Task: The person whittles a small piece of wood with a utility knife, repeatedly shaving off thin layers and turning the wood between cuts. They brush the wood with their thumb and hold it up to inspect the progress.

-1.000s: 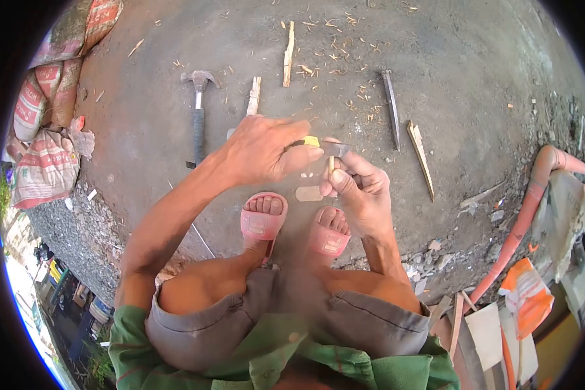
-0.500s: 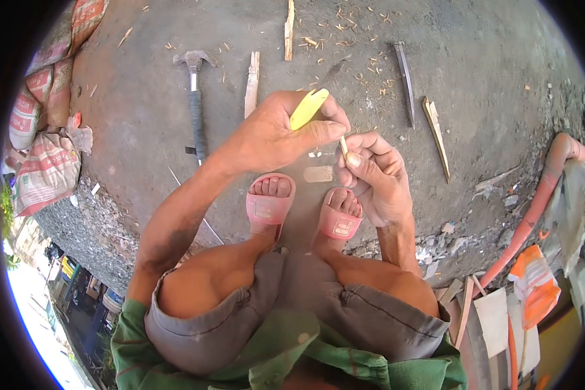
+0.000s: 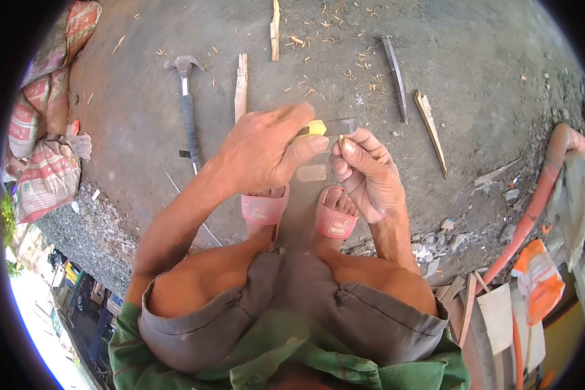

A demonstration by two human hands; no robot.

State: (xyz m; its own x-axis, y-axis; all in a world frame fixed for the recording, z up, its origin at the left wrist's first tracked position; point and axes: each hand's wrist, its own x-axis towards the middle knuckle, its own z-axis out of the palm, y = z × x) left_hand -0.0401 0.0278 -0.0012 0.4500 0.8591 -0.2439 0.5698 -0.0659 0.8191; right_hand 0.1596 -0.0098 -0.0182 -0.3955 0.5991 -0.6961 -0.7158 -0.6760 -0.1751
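My left hand [image 3: 261,147] is closed around a knife with a yellow handle [image 3: 316,128]. Its dark flat blade [image 3: 342,127] points right, toward the other hand. Between thumb and fingertips, my right hand [image 3: 370,177] pinches a small thin stick of wood [image 3: 342,140], mostly hidden by the fingers. The blade lies right at the upper end of that stick. Both hands are above the ground, just ahead of my feet in pink slippers [image 3: 265,209].
A claw hammer [image 3: 188,117] lies at the left, near a split wood piece [image 3: 241,84]. Wood shavings [image 3: 364,65] are scattered ahead. Toward the right lie a metal bar [image 3: 395,78], a wood splinter [image 3: 431,133] and an orange pipe [image 3: 533,218]. Cement sacks [image 3: 49,172] line the left.
My left hand has turned the knife from upright to pointing right, bringing its blade to the stick. The right hand has shifted slightly left, still pinching the stick.
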